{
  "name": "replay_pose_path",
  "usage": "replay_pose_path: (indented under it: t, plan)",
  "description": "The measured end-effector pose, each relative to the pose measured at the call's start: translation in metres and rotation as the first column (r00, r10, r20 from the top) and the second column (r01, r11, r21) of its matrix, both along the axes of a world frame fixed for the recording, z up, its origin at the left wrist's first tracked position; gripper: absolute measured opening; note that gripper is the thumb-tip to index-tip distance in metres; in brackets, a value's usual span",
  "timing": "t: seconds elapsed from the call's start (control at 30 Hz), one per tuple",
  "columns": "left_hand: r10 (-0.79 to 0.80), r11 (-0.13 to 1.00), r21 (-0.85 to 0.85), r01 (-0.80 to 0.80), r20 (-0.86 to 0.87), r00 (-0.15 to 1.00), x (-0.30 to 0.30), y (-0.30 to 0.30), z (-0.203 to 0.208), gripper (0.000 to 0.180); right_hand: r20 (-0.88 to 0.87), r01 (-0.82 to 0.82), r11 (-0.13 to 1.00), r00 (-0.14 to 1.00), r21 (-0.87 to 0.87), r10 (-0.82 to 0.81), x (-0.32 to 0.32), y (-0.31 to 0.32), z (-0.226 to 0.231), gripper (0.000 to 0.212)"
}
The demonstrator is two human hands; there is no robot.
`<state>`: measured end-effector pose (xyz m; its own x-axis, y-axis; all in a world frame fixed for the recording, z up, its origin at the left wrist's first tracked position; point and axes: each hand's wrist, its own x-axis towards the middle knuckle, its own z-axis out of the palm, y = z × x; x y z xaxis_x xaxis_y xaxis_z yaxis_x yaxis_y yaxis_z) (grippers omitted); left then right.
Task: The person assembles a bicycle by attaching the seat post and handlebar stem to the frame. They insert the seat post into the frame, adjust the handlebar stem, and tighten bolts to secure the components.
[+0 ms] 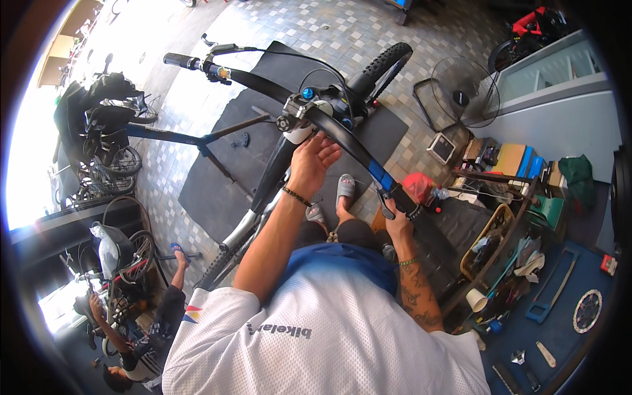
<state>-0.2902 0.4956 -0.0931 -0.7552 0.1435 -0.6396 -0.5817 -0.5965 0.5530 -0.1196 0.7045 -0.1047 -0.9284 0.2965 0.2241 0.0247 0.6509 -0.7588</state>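
Note:
A mountain bike with a wide black handlebar (349, 143) stands in front of me, its knobby front tyre (387, 66) pointing away. My left hand (315, 160) is just below the stem (293, 117), by the head of the frame. Its fingers are loosely bent and a little apart, with nothing visible in them. On the right, my right hand (398, 220) is closed round the right handlebar grip (403, 199), next to the brake lever (388, 209). The left handlebar grip (179, 60) sticks out at the far left with no hand on it.
A black mat (217, 187) lies under the bike. A blue repair stand (204, 146) stands left; a floor fan (461, 99) is at the right. Beside me, a workbench (507, 313) holds a hacksaw (553, 289), a brake rotor (586, 311) and a basket (488, 240). Another person (141, 352) works lower left.

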Motion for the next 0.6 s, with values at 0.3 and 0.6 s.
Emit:
replay_pose_path:
  t: [0.3,0.6]
  plan:
    - [-0.301,0.938,-0.181,0.296,-0.001,0.954,0.068,-0.042,-0.014,0.036,-0.132,-0.162,0.985,0.977,0.055,0.168,-0.116,0.052,0.049,0.020]
    - [-0.251,0.907,-0.320,0.275,0.114,0.961,0.145,-0.136,-0.049,0.033,0.127,-0.640,0.728,0.766,0.245,0.630,-0.198,0.062,0.116,0.019]
